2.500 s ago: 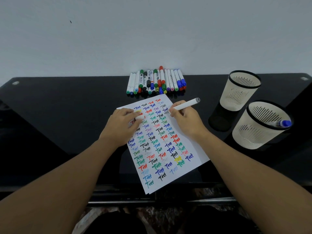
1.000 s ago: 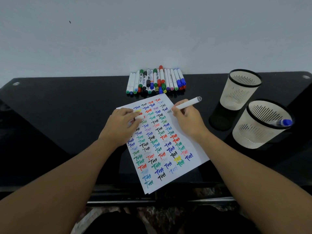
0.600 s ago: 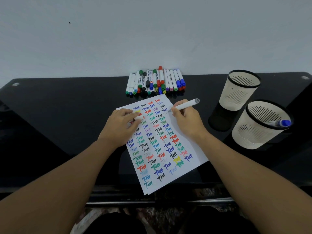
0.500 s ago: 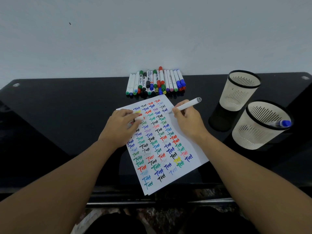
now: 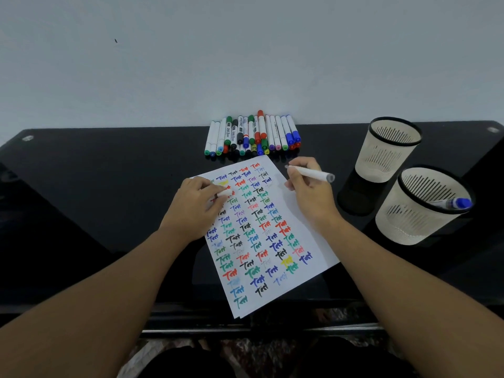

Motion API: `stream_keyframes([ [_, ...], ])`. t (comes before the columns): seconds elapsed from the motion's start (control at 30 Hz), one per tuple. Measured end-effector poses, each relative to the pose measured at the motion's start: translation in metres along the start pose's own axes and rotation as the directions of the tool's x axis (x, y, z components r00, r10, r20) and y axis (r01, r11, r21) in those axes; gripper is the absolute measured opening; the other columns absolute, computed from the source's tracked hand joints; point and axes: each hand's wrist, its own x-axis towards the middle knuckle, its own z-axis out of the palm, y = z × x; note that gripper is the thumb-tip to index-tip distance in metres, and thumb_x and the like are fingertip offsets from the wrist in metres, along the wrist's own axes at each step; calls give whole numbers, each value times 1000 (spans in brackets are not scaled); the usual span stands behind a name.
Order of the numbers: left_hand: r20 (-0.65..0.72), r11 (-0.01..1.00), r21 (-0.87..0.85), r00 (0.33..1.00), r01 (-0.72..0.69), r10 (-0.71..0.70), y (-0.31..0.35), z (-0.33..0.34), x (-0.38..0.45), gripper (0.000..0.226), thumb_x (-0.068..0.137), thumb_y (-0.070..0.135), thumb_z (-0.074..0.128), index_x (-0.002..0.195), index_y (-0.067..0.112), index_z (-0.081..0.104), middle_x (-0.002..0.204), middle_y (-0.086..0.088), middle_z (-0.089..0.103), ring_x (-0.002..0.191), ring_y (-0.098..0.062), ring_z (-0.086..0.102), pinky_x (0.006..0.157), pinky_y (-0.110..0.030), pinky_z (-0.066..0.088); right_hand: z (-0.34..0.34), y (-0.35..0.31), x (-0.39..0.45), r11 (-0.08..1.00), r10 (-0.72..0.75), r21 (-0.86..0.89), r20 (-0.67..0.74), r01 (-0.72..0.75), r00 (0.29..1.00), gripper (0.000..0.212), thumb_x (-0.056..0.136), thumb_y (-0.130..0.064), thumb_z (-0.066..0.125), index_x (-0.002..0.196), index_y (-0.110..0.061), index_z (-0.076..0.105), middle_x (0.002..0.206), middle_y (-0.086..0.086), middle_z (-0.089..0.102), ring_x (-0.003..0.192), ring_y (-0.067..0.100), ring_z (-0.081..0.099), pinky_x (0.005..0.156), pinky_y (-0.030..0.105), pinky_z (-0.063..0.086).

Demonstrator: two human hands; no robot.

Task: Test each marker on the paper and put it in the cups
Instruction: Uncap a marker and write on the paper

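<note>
Right hand (image 5: pixel 309 190) pinches an uncapped marker (image 5: pixel 311 173) beside the paper (image 5: pixel 272 241); left hand (image 5: pixel 195 208) grips its cap (image 5: pixel 222 193). Risk — a misaligned cap leaves stray ink.

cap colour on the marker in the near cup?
Blue cap, on the marker leaning over the near cup's rim; head view.
</note>
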Motion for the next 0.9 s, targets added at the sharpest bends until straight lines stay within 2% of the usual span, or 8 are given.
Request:
stream_keyframes([
  [0.13,-16,1000,14,1000,5,-5,2,0,-1,35,99,40,60,128,22,70,100,6,53,98,-13,44,81,-30,43,1,2,-1,995,30,-97,58,-24,998,22,107,-14,54,119,-31,61,102,-6,70,97,5,65,90,28,52],
  [0.23,-3,1000,7,1000,5,-5,2,-1,0,35,100,39,59,129,22,68,101,6,55,100,-13,47,83,-34,48,-2,0,0,983,82,-179,258,-35,963,60,105,-1,49,151,-38,40,143,-6,57,133,10,52,106,28,41],
  [0.3,3,1000,3,1000,-2,2,2,-2,-1,35,101,39,59,130,22,67,102,6,56,100,-13,48,83,-34,48,-4,-5,1,982,98,-186,319,-39,943,63,106,-4,44,158,-39,33,155,-7,47,143,8,41,110,28,33],
  [0.47,-5,1000,-10,1000,-2,2,4,-4,-2,34,102,34,58,131,17,65,110,4,62,104,-15,52,86,-32,47,1,-18,3,994,-3,-105,109,14,994,23,109,-33,53,131,-35,59,116,-4,66,99,9,69,95,42,57],
  [0.57,-8,999,-32,1000,5,-5,7,-5,-4,34,102,33,56,131,17,65,112,3,64,106,-17,55,89,-32,47,6,-29,5,982,-15,-181,237,59,971,43,108,-26,57,145,-38,39,109,-4,68,79,9,71,76,32,63],
  [0.63,-8,999,-36,1000,21,-21,7,-5,-5,34,103,33,55,133,17,63,117,2,65,110,-17,55,90,-31,46,10,-34,4,895,-13,-407,385,182,923,47,106,-30,60,147,-33,37,117,-6,69,83,11,71,76,32,61],
  [0.7,-5,999,-32,999,39,-39,7,-5,-6,35,104,33,55,134,17,62,121,2,65,113,-17,55,91,-29,44,14,-35,3,701,-12,-619,486,354,874,31,104,-36,61,134,-32,55,120,-6,71,86,13,68,77,40,60],
  [0.9,-5,999,-25,999,44,-44,8,-5,-6,36,104,35,53,135,18,61,126,2,64,116,-15,54,95,-29,44,17,-36,3,529,-43,-700,543,480,839,29,106,-41,56,134,-40,60,113,-6,65,94,15,60,78,40,55],
])
